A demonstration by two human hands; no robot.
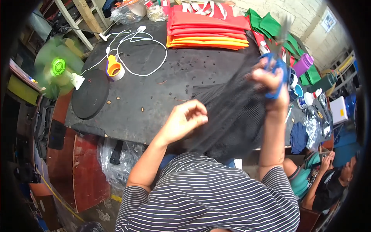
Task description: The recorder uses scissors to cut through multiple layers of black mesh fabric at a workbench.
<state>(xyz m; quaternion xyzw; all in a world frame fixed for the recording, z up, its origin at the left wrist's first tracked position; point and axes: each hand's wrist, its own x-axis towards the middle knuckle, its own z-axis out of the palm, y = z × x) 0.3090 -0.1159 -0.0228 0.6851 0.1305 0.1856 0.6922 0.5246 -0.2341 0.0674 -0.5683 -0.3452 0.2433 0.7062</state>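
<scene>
Blue-handled scissors [275,87] are gripped in my right hand [270,79], raised over the right side of the table, with the blades pointing up and blurred by motion. Black mesh fabric [235,116] hangs in a slanting sheet from beside that hand down to the table's front edge at my body. Whether the right fingers also pinch the mesh is too smeared to see. My left hand [185,121] hovers at the mesh's left edge, fingers loosely curled and thumb apart from them, with nothing visible between them.
Folded red and orange fabric [208,29] is stacked at the back, green fabric [266,27] beside it. A white cable [154,69], tape rolls [114,69] and a black disc [91,94] lie leftward, near a spinning green fan [58,67]. Bottles [307,99] stand right; a person [328,178] sits beyond.
</scene>
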